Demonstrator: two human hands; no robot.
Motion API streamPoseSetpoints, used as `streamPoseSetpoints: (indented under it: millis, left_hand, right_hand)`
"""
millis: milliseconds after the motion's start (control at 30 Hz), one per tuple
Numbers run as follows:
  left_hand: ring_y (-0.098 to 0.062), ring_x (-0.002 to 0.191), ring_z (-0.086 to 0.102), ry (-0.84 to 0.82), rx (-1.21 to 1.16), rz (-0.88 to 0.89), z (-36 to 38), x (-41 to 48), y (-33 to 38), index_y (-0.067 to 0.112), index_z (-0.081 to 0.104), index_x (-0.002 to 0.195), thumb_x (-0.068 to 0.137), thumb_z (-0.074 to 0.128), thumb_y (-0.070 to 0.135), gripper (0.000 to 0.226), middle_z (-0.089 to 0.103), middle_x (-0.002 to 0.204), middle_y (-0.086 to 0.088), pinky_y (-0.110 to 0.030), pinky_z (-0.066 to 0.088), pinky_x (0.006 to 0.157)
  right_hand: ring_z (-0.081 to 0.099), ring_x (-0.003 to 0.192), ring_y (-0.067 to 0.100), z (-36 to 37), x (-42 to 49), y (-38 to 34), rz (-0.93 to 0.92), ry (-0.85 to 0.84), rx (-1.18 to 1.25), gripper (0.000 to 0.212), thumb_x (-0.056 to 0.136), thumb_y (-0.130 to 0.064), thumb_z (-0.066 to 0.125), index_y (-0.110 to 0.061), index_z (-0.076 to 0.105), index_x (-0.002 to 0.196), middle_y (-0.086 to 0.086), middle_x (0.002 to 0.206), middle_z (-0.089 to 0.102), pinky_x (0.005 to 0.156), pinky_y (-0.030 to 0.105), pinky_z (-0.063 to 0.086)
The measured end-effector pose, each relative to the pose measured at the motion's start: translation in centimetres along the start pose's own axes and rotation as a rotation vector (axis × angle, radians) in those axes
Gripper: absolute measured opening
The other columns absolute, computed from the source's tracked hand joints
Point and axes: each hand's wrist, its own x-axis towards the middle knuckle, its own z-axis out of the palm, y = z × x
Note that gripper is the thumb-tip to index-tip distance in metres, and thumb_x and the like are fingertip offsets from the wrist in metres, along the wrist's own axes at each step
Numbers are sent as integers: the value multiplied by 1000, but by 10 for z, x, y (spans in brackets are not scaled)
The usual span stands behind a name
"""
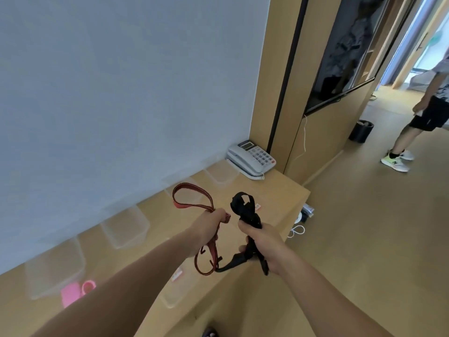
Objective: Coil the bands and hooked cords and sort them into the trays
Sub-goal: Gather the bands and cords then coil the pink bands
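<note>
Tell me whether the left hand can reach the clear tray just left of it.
Probably yes: the clear tray sits open beside the left hand, nothing between, though that hand grips the red hooked cord.

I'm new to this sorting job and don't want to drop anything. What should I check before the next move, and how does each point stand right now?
1. Left hand grips the red hooked cord: ok.
2. Right hand grips the black band: ok.
3. Red hooked cord coiled: not ok, loose loops hang above and below the hand.
4. Black band coiled: not ok, it is bunched and one end dangles.
5. Cord and band free of each other: cannot tell, they overlap below the hands.
6. Clear tray ahead ready to receive: ok, nothing visible inside it.
</note>
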Motion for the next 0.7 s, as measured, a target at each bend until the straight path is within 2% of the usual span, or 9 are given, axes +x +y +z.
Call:
streamPoseSetpoints:
  millis: [67, 100, 200, 267, 367, 433, 533, 633, 700]
  left_hand:
    - [-28, 86, 55, -21, -16, 2, 5, 29, 13, 17, 58, 116, 72, 43, 52, 58, 55, 96, -9, -40, 47, 83]
    - [-28, 87, 54, -27, -20, 10, 7, 43, 21, 19, 58, 113, 73, 39, 52, 56, 56, 97, -8, -40, 46, 82]
    - [-24, 71, 43, -6, -98, -16, 8, 79, 44, 17, 56, 85, 65, 37, 49, 42, 48, 76, -6, -35, 34, 66]
    - [-23, 65, 43, 16, -217, -33, 6, 100, 52, 13, 56, 77, 75, 42, 44, 34, 46, 69, -7, -33, 34, 62]
    - [-19, 61, 49, 77, -329, 46, -7, 131, 60, 9, 61, 83, 96, 47, 28, 27, 52, 71, -7, -30, 41, 55]
    - [-17, 62, 49, 127, -354, 108, -18, 148, 62, 9, 63, 95, 99, 51, 23, 19, 53, 77, -8, -28, 43, 54]
    - [-16, 59, 51, 186, -516, 121, -31, 164, 65, 5, 62, 104, 100, 55, 19, 16, 56, 82, -9, -27, 45, 52]
    - [-17, 54, 51, 98, -837, 60, -32, 173, 74, 4, 60, 101, 100, 54, 22, 19, 59, 77, -7, -30, 45, 53]
    - [-18, 52, 49, 33, -1016, 29, -27, 176, 82, 6, 55, 97, 100, 51, 27, 22, 57, 70, -5, -29, 47, 50]
  right_hand:
    - [57, 51, 19, -8, 27, -15, -10, 33, -25, 30, 89, -33, 70, -9, 58, 103, 6, 74, 47, 52, 28, 53]
    - [54, 49, 17, -12, 40, -23, -10, 49, -45, 30, 89, -33, 70, -9, 59, 103, 5, 73, 46, 50, 27, 51]
    - [46, 46, 15, -24, 81, -46, -5, 75, -96, 24, 88, -30, 70, -9, 61, 99, 4, 67, 47, 45, 25, 44]
    - [42, 45, 13, -29, 105, -58, -5, 87, -150, 21, 88, -29, 69, -11, 60, 94, 2, 64, 47, 45, 24, 39]
    - [40, 42, 12, -29, 136, -69, 0, 54, -207, 19, 88, -29, 68, -13, 60, 92, 0, 61, 46, 44, 23, 36]
    - [39, 43, 13, -32, 155, -77, -25, 71, -223, 19, 88, -29, 69, -14, 58, 88, 0, 60, 45, 45, 24, 37]
    - [41, 49, 15, -41, 179, -92, -87, 142, -236, 23, 87, -30, 69, -15, 53, 80, 1, 63, 46, 55, 31, 42]
    - [44, 56, 14, -48, 201, -104, -172, 161, -338, 19, 87, -31, 68, -23, 55, 76, -3, 66, 50, 59, 30, 38]
    - [44, 52, 12, -46, 214, -107, -183, 52, -414, 21, 86, -31, 69, -24, 55, 71, -4, 61, 49, 56, 28, 37]
